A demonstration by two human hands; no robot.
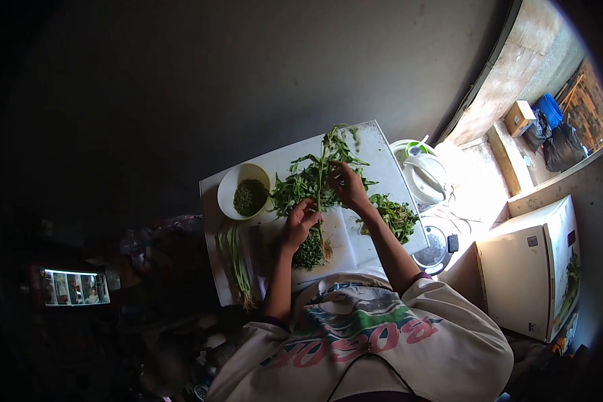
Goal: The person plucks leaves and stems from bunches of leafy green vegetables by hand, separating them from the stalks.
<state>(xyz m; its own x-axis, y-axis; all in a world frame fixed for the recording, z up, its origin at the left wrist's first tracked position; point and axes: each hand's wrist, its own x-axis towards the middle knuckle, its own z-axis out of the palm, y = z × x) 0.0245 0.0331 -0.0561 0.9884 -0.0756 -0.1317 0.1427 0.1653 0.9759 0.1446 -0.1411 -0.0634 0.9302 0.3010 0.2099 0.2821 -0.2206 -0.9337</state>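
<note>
My left hand [300, 224] is closed around a long green stalk [319, 194] of leafy greens, holding it upright over the white table, with roots hanging at its lower end. Beside the stalk, my right hand [348, 185] has its fingers curled in at the leaves, which partly hide the fingertips. A pile of leafy greens [295, 189] lies behind both hands. Finely chopped greens [308, 251] sit under my left hand, next to a pale board [342, 248]. To the right, a smaller heap of leaves [394, 220] lies near my right forearm.
On the white table [372, 144], a white bowl [228, 194] of chopped greens stands at left, with spring onions [234, 268] in front. Right of the table are a basin [425, 175] and a round pot-like lid [432, 246]. A white fridge [516, 261] stands further right.
</note>
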